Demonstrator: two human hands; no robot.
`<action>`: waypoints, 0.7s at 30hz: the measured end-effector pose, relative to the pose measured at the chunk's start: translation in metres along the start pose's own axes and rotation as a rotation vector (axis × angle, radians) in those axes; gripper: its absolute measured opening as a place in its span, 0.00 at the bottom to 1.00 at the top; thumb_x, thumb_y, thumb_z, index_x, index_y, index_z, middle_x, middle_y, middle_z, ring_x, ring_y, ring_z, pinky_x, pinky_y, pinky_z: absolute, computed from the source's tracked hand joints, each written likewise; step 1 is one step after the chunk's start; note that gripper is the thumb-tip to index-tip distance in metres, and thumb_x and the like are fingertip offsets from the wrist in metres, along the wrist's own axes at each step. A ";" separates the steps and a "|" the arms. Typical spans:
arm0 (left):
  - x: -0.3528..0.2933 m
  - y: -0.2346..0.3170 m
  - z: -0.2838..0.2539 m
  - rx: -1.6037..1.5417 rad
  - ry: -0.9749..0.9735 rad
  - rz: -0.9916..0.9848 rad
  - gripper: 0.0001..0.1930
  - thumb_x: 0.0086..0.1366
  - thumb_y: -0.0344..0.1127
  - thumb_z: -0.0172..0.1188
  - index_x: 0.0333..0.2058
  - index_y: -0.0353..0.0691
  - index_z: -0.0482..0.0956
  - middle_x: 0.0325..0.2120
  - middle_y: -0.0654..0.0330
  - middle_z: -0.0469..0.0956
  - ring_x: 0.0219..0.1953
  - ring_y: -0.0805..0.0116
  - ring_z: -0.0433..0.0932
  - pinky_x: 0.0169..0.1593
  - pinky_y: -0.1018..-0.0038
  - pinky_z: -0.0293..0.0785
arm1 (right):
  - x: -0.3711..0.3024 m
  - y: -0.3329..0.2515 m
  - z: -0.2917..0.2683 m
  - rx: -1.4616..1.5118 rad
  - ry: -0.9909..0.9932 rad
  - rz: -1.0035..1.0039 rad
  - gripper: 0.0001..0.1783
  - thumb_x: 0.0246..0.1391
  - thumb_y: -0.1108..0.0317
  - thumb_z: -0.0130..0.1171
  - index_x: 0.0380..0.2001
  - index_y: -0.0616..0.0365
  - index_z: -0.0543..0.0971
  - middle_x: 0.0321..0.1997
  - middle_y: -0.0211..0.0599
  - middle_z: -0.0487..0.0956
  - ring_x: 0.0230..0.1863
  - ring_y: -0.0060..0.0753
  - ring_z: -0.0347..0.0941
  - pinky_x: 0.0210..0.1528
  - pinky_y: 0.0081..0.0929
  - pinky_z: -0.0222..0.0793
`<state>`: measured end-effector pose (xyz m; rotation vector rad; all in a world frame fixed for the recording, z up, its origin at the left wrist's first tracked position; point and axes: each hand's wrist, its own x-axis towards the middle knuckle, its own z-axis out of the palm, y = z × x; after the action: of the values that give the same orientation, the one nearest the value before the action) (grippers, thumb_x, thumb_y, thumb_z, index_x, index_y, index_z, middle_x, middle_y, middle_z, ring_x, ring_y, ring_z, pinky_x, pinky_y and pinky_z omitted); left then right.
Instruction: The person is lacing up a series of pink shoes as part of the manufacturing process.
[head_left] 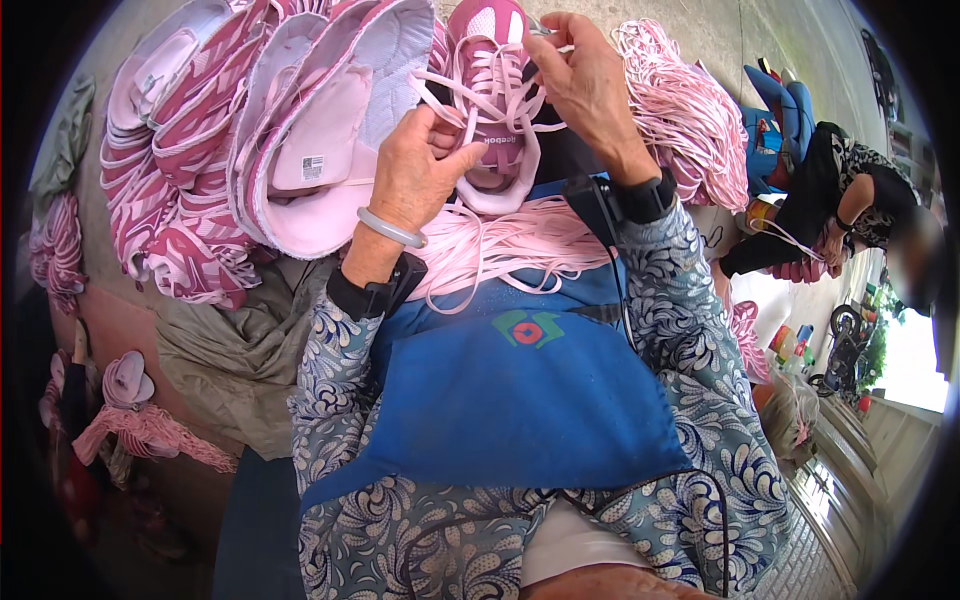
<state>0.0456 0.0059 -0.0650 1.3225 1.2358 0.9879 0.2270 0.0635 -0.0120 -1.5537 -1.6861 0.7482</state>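
A pink and white shoe upper (498, 152) lies in front of me, its toe pointing away and pale pink shoelace (487, 102) threaded across its eyelets in loose loops. At its left side, the thumb and fingers of my left hand (412, 168) are closed on a strand of the lace. My right hand (585, 85) is by the toe end on the right, thumb and forefinger pinched together. A small shiny thing (541, 28) shows at those fingertips, too small to name. Across my lap lies a bundle of pale pink laces (540, 240).
Stacked pink shoe uppers (190, 160) and pale insides (315, 150) crowd my left. A large lace bundle (685, 115) hangs at the right. Another person (850, 190) sits further right. My blue apron (520, 400) covers my lap; a grey-green cloth (235, 350) lies left.
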 end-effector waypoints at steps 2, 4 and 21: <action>-0.001 0.005 0.000 0.166 0.017 0.015 0.14 0.51 0.31 0.65 0.35 0.34 0.73 0.28 0.59 0.78 0.29 0.75 0.77 0.34 0.79 0.75 | -0.009 -0.002 0.003 -0.133 0.052 -0.152 0.12 0.53 0.66 0.58 0.33 0.66 0.77 0.24 0.32 0.75 0.24 0.19 0.70 0.25 0.18 0.66; 0.004 0.000 -0.005 0.046 0.029 -0.061 0.13 0.53 0.29 0.64 0.36 0.33 0.73 0.29 0.59 0.77 0.30 0.75 0.76 0.36 0.80 0.74 | -0.030 -0.016 0.001 -0.104 -0.045 -0.141 0.10 0.51 0.67 0.57 0.31 0.64 0.77 0.27 0.38 0.75 0.27 0.31 0.72 0.29 0.25 0.68; 0.027 -0.001 -0.018 -0.020 -0.140 -0.212 0.08 0.61 0.32 0.56 0.37 0.33 0.72 0.28 0.65 0.73 0.29 0.79 0.70 0.32 0.84 0.67 | -0.049 0.014 0.048 -0.295 -0.164 -0.338 0.10 0.40 0.66 0.55 0.26 0.61 0.73 0.30 0.43 0.71 0.25 0.45 0.74 0.23 0.40 0.69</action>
<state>0.0311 0.0347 -0.0660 1.1965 1.2272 0.7427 0.1973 0.0184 -0.0565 -1.3696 -2.1918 0.4763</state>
